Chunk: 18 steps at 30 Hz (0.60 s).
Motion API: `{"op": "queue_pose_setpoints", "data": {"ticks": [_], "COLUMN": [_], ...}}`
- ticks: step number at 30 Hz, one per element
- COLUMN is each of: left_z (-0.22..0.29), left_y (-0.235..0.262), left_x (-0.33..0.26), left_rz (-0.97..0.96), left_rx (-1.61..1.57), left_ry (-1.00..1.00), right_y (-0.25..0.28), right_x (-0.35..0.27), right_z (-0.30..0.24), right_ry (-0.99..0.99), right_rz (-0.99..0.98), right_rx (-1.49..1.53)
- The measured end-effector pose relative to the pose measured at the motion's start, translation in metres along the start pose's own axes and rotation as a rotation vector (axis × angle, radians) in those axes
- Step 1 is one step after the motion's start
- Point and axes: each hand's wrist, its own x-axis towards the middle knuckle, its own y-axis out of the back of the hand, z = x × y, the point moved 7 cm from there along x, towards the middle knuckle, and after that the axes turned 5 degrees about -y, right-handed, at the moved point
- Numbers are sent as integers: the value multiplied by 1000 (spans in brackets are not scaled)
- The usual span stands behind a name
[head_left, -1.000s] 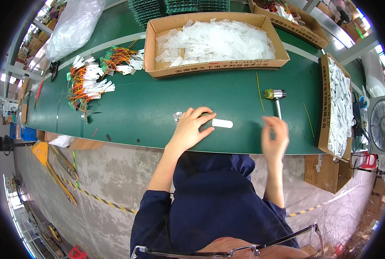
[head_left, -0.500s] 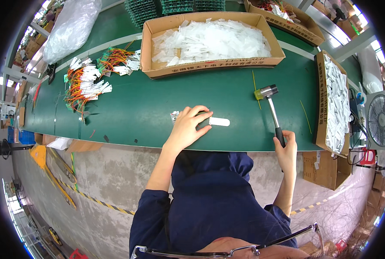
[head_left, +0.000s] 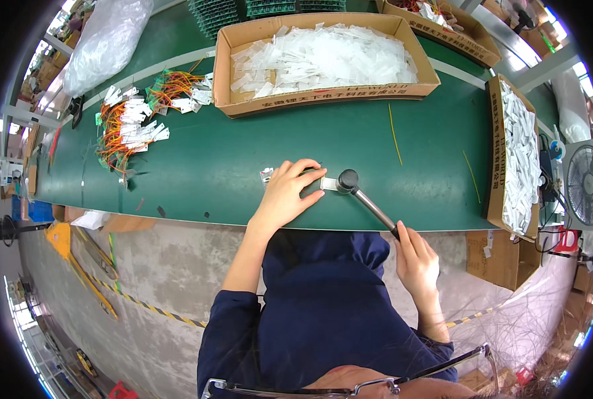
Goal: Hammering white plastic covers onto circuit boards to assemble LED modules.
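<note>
My left hand (head_left: 284, 194) rests on the green table with its fingers curved round a small white flat piece (head_left: 330, 184), the thumb at its near side. Much of that piece is hidden under the hand and the mallet. A small white-and-silver part (head_left: 266, 175) pokes out left of the fingers; whether it joins the piece cannot be seen. My right hand (head_left: 417, 261) grips the dark handle end of a mallet (head_left: 374, 210). The mallet's black round head is over the right end of the white piece, touching it or just above.
Behind my hands stands a cardboard box (head_left: 330, 98) of clear plastic pieces. A box (head_left: 495, 156) of white casings is at the right. Small boards with orange wires (head_left: 133, 126) lie left. Thin yellow strips (head_left: 395, 135) lie on the green table (head_left: 230, 156).
My right hand has swung the mallet left and brought its head over the white piece's right end. My left hand has stayed nearly still on the piece.
</note>
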Motion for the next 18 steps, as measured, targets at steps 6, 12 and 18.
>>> {"op": "queue_pose_setpoints", "data": {"ticks": [6, 12, 18], "left_z": [2, 2, 1], "left_y": [-1, 0, 0], "left_x": [-2, -1, -2], "left_rz": [9, -37, 8], "left_rx": [4, 2, 14], "left_ry": [-11, 20, -12], "right_y": [11, -15, 2], "right_x": [3, 7, 16], "right_z": [-5, -20, -3], "right_ry": [-34, 24, -80], "right_rz": [173, 0, 90], "right_rx": [60, 10, 141]}}
